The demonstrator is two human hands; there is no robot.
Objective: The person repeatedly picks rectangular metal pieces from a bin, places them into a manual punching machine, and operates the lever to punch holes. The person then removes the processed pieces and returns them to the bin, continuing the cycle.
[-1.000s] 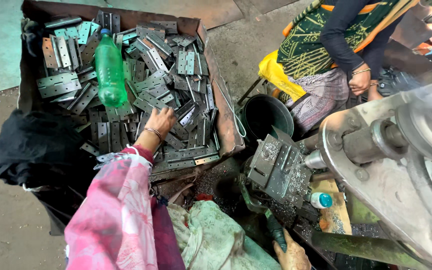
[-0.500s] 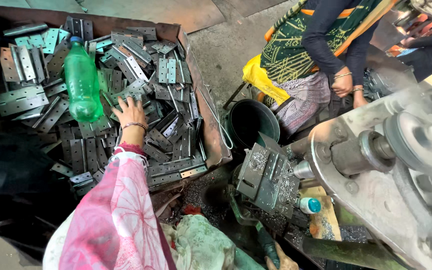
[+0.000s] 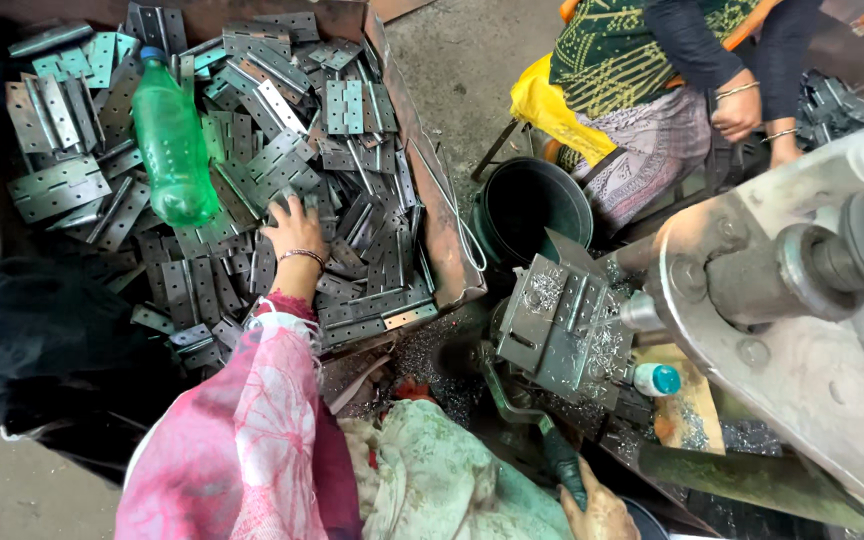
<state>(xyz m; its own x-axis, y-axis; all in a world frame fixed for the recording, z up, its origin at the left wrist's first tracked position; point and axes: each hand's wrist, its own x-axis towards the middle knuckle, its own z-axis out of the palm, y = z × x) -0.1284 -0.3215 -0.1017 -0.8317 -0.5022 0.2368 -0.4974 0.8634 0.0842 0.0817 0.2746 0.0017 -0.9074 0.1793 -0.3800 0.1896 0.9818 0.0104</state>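
- L hand lies flat, palm down, fingers spread over the heap of steel hinge plates in the rusty tray. Fingertips curl onto one hinge plate at its 12 o'clock; can't tell if it's pinched or only pressed.
- That plate sits right under the fingertips, long axis approx 10-to-4 o'clock. L hand is by far the nearer; R hand is well apart at 5 o'clock, low in view.
- R hand wraps a dark green lever handle, closed round it, by the press fixture.
- Green plastic bottle lies on the heap at 10 o'clock of L hand, near but not touching, neck toward 12.
- Black bucket just beside the tray's R wall, at 3 o'clock of L hand.
- Another person's hands at 2 o'clock, far off, w/ bangles.
- Vs. 0.5 s ago: L hand is in much the same spot on the heap, fingers a bit more splayed; bottle unmoved. R hand, out of view then, now shows on the lever.
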